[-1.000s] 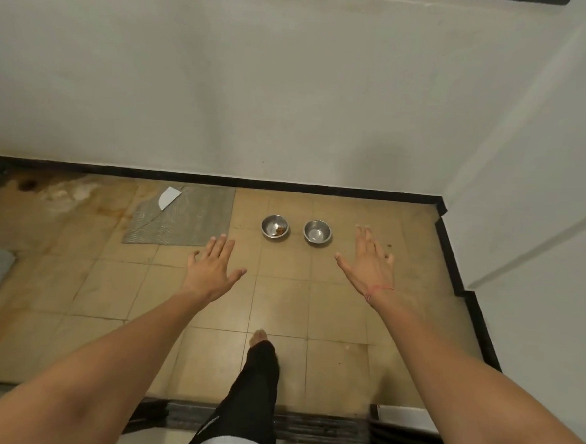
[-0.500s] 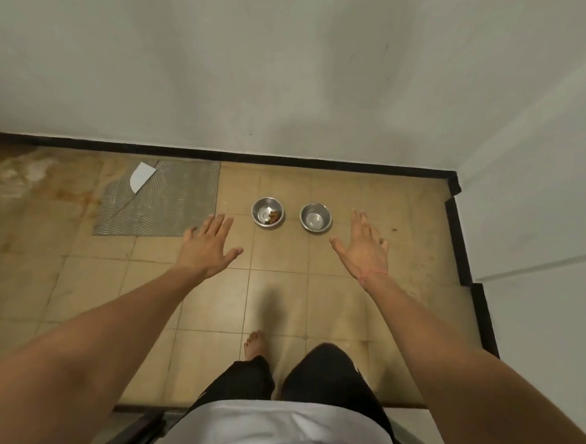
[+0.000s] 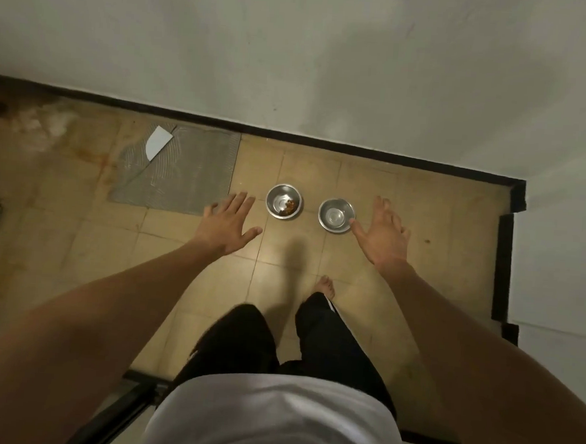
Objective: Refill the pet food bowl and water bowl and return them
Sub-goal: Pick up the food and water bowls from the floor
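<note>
Two small steel bowls stand side by side on the tan tiled floor near the far wall. The left one, the food bowl (image 3: 283, 201), holds a few brown kibbles. The right one, the water bowl (image 3: 336, 215), looks almost empty. My left hand (image 3: 226, 222) hovers with fingers spread just left of the food bowl, holding nothing. My right hand (image 3: 382, 235) is stretched out, open, just right of the water bowl, its thumb tip near the rim. Whether it touches the rim I cannot tell.
A grey patch of bare mortar (image 3: 184, 174) with a white tile shard (image 3: 157, 142) lies left of the bowls. A black skirting (image 3: 357, 150) runs along the white wall, and a wall corner (image 3: 511, 214) juts in at the right. My legs and one bare foot (image 3: 325, 285) are below.
I have stepped closer to the bowls and now look more steeply down. Both open hands have moved forward and now flank the two bowls.
</note>
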